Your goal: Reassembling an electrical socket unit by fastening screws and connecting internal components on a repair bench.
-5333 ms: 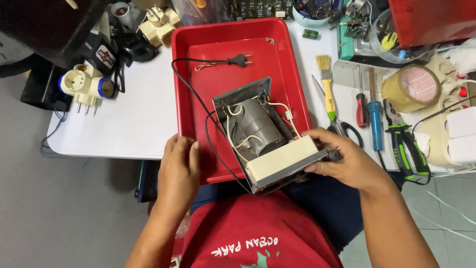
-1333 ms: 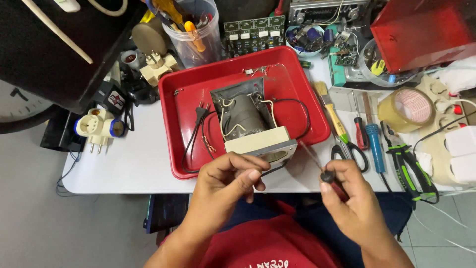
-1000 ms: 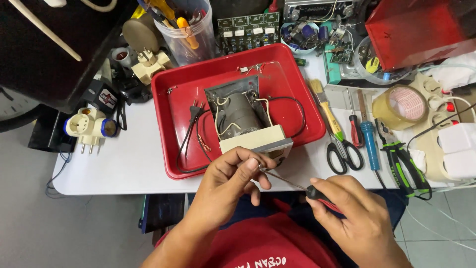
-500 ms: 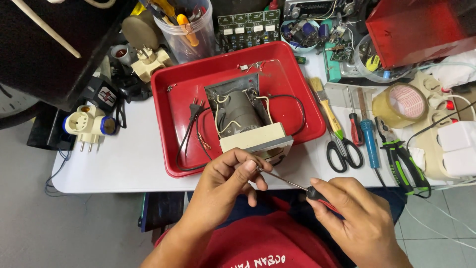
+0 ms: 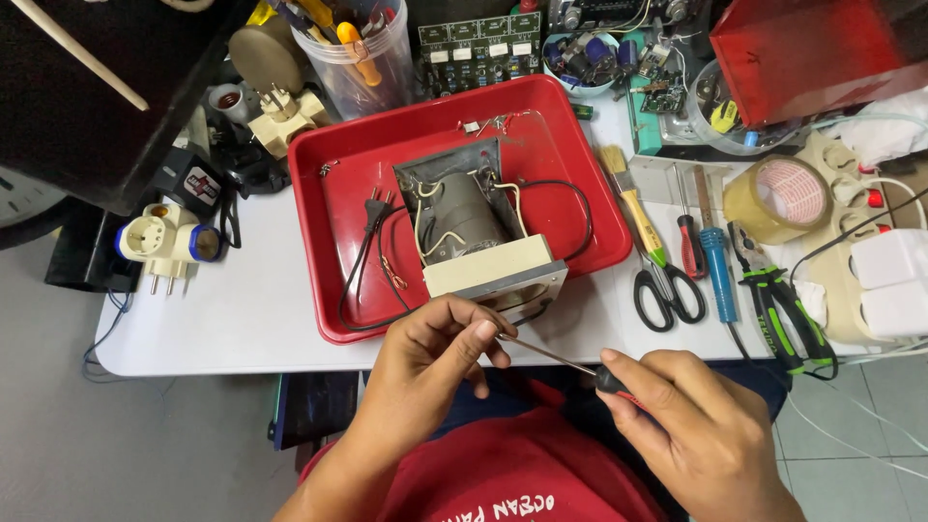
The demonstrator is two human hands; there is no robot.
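Gripping a screwdriver (image 5: 556, 355) by its handle in the right hand (image 5: 701, 430), left hand (image 5: 435, 362) pinching its shaft near the tip, just beside the opened device (image 5: 478, 242) in a red tray (image 5: 338, 193)

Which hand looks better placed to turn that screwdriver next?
Probably the right hand: it wraps the screwdriver by its handle, so it can twist. The left hand only pinches the thin shaft near the tip, below the beige device in the red tray.

Both hands off cream-fronted device (image 5: 483, 253); right hand (image 5: 696, 425) now grips screwdriver (image 5: 570, 361), left hand (image 5: 430, 362) pinching shaft, near red tray (image 5: 333, 184) front edge.
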